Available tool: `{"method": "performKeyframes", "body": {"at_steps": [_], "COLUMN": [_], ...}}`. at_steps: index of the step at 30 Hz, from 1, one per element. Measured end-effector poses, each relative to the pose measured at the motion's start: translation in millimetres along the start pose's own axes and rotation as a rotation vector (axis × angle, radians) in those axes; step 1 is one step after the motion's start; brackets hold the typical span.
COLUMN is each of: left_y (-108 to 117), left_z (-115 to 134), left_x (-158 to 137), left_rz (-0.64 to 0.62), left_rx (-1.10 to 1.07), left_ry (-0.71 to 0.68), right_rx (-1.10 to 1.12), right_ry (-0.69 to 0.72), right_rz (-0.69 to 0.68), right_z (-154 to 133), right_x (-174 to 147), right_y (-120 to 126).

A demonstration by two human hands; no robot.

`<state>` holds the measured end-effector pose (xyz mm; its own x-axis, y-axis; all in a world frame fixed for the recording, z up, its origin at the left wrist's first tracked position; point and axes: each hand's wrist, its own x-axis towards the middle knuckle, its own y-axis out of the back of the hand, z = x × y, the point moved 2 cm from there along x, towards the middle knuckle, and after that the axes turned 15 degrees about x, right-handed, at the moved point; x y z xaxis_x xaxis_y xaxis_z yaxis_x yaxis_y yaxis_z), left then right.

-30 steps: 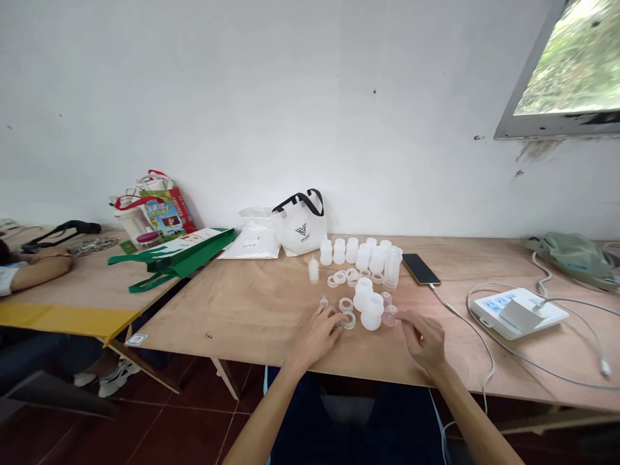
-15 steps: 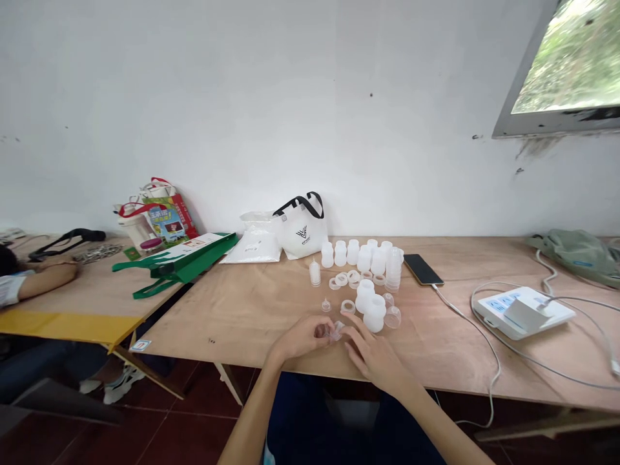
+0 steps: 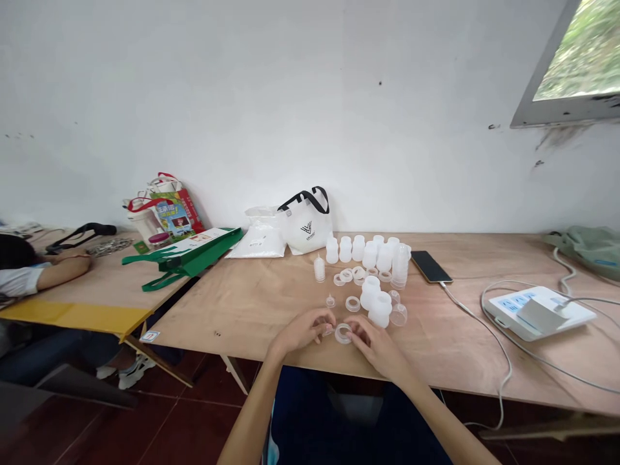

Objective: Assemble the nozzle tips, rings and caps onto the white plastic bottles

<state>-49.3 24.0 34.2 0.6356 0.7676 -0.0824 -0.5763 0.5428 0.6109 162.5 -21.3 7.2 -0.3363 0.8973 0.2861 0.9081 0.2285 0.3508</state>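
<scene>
Low over the near edge of the table, my right hand [image 3: 375, 342] pinches a translucent screw ring [image 3: 343, 333] between thumb and fingers. Just left of it, my left hand [image 3: 306, 332] is closed on a small clear piece [image 3: 327, 330], which looks like a bottle nipple. Beyond my hands lie another nipple [image 3: 330, 301] and a loose ring [image 3: 352, 303]. Two white bottles [image 3: 380, 309] stand past my right hand, with clear dome caps [image 3: 398, 315] beside them. Farther back, several rings [image 3: 359, 274] lie before a group of white bottles [image 3: 345, 249].
Clear caps are stacked in a column [image 3: 400, 266] by the phone [image 3: 431, 267]. A white device [image 3: 537, 313] with cables sits at right. A white tote [image 3: 307, 226], plastic package [image 3: 259, 240] and green bag [image 3: 194, 258] are at left. Another person's arm [image 3: 62, 271] rests on the neighbouring table.
My right hand has come down and now pinches a screw ring near the left hand. The ring on the table past my fingers remains there. The view has shifted slightly.
</scene>
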Motion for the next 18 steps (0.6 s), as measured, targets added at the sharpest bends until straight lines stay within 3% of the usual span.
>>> {"method": "performKeyframes", "body": {"at_steps": [6, 11, 18], "left_y": [-3.8, -4.2, 10.3], "left_z": [0.9, -3.7, 5.6], "left_x": [-0.6, 0.1, -1.8], "left_rz": [0.064, 0.122, 0.292], "left_rx": [0.104, 0.107, 0.170], "left_ry": [0.068, 0.018, 0.011], "right_rx": [0.062, 0.070, 0.178], "right_ry": [0.014, -0.026, -0.101], "right_rz": [0.023, 0.059, 0.163], "right_z": [-0.7, 3.6, 2.5], "right_x": [1.3, 1.5, 3.6], "right_y": [0.9, 0.4, 4.8]}}
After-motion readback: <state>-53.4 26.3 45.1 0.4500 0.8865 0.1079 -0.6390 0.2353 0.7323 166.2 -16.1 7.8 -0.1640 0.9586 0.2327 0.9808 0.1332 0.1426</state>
